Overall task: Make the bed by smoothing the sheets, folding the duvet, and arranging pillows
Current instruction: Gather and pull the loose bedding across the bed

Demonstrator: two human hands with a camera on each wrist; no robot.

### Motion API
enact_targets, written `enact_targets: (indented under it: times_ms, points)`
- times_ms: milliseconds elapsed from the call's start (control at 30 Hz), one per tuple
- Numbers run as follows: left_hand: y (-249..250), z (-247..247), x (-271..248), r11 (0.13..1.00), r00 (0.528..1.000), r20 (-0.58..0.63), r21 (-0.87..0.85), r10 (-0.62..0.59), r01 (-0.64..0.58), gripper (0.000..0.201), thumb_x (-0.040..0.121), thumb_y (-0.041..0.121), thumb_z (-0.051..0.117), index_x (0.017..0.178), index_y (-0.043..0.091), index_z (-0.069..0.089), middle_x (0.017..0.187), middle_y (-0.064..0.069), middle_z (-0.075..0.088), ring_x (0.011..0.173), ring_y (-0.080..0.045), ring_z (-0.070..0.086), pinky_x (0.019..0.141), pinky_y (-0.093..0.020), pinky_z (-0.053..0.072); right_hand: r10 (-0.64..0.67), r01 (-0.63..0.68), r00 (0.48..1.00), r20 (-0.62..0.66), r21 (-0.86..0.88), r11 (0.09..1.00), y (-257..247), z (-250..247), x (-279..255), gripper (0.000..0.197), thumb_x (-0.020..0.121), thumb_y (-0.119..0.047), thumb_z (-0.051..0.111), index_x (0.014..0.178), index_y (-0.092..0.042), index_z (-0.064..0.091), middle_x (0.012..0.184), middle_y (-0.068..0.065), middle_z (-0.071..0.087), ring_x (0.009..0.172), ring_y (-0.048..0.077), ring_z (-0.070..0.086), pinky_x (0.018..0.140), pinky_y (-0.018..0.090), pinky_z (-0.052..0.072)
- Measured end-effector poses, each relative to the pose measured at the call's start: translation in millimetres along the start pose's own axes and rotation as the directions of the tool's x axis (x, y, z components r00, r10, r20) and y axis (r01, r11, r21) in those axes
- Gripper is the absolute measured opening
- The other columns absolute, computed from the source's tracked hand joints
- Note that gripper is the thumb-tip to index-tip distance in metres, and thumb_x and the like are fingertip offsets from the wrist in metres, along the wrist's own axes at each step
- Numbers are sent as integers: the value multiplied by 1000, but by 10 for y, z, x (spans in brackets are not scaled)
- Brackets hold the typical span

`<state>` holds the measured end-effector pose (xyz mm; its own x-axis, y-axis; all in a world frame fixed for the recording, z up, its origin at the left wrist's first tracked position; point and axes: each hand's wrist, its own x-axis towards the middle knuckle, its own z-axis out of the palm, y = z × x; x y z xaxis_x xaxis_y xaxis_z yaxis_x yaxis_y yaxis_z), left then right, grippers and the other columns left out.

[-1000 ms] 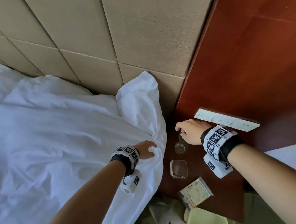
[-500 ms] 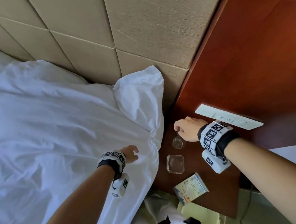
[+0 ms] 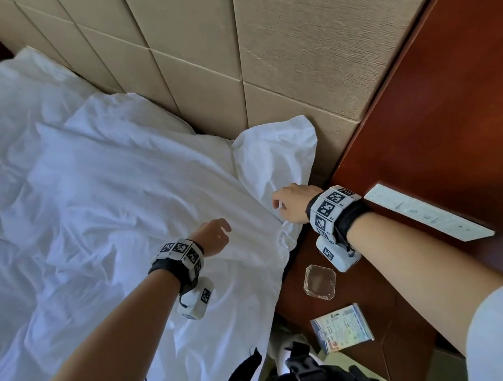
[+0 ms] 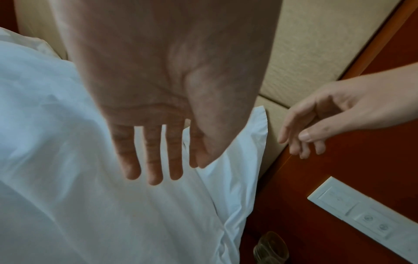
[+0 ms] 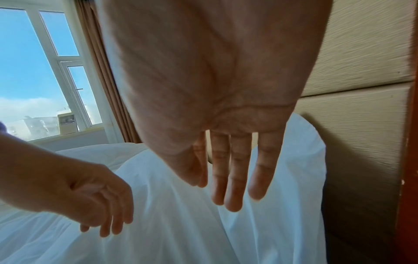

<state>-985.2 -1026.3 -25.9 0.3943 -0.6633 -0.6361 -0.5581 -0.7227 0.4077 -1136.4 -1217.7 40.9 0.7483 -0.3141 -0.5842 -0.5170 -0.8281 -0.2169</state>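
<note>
A crumpled white duvet [image 3: 107,204] covers the bed. Its near corner [image 3: 280,153] stands up against the beige padded headboard [image 3: 231,54]. My left hand [image 3: 214,237] hovers over the duvet a little left of that corner, fingers straight and spread [image 4: 153,160], holding nothing. My right hand [image 3: 291,205] is at the duvet's edge just below the raised corner. Its fingers hang straight over the fabric [image 5: 230,178]. Whether either hand touches the cloth I cannot tell.
A red-brown nightstand [image 3: 364,317] stands right of the bed with a glass ashtray [image 3: 320,282], a printed card [image 3: 341,327] and a small drinking glass [image 4: 270,248]. A white switch panel [image 3: 427,213] is on the wood wall. A black bag [image 3: 287,380] lies below.
My right hand has let go of the small glass on the nightstand and moved left to the duvet corner. The left hand stays over the duvet. The head has turned left.
</note>
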Motion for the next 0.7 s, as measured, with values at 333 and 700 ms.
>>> enact_targets:
  times_ms: [333,700]
  points:
    - [-59,421,-474,998,996,-66,-2,63,-64,29,94,13,47,119,18,59,103,0,60,94,-19,58,77,-26,43,-46,46,999,9,-1,999,-215,457,-347,24,96,-22,50,118,-24,59,123,4,59,105,30,62,81,35,45]
    - [159,-242,-205,989,981,-167,127,102,-81,27,94,18,51,120,23,55,116,1,57,107,-20,55,101,-42,43,-62,65,992,-112,29,997,-91,190,-44,30,95,-17,49,124,-20,57,129,4,53,114,26,56,86,36,46]
